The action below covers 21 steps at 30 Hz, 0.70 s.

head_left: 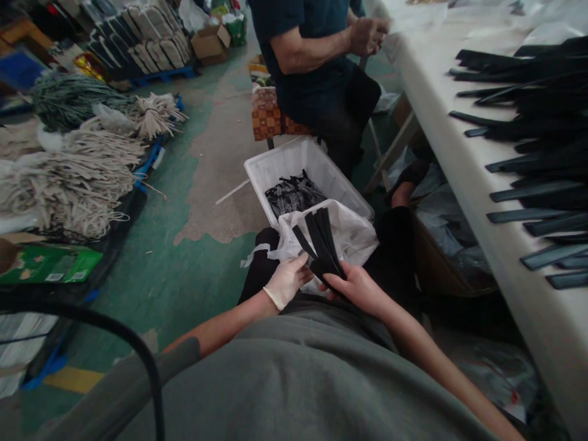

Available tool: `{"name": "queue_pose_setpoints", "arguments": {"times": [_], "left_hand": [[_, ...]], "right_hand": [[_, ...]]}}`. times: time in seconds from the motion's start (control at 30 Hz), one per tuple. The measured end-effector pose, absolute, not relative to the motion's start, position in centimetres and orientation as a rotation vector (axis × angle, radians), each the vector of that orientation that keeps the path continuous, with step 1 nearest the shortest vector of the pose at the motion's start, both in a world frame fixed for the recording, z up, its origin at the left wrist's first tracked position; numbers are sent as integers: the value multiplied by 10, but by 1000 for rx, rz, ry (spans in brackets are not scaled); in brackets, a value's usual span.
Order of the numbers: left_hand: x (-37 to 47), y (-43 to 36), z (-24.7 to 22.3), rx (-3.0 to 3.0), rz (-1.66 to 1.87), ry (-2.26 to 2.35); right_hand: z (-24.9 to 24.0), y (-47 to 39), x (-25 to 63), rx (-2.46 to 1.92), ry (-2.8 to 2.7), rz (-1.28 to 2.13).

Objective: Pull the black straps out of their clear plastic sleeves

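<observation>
Over my lap, my right hand (356,286) grips a fanned bundle of flat black strips (321,236) by their lower ends. My left hand (289,278), in a pale thin glove, is closed at the bundle's left side, thumb and fingers on a black strip there. Beneath the strips, a white plastic bag (353,229) lies across my knees and over the near rim of a white plastic bin (331,162). Inside the bin is a heap of black and clear pieces (294,193), too tangled to tell apart.
To the right, a white-covered table (459,165) bears many black strips (542,165). A co-worker (312,67) sits ahead on a patterned seat (265,113). Left, bundles of pale cord (78,184) lie on a pallet. A black cable (114,324) curves across the lower left.
</observation>
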<state>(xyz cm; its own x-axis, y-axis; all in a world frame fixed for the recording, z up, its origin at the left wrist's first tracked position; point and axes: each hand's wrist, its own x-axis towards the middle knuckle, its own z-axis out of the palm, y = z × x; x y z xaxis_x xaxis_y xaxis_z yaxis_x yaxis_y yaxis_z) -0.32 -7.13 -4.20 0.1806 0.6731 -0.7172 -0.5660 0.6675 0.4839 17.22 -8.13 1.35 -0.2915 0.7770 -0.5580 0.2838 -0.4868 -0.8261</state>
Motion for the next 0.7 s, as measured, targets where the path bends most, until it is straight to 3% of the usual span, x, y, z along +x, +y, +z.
{"name": "queue_pose_setpoints", "arguments": {"times": [0.27, 0.57, 0.7], "left_hand": [[-10, -67, -41, 2, 892, 1065], [2, -77, -32, 156, 832, 973], [-2, -75, -29, 168, 881, 971]], "right_hand": [[20, -95, 206, -1789, -1388, 1582], [-1, -79, 183, -1660, -1051, 1773], [-7, -73, 196, -1622, -933, 1698]]}}
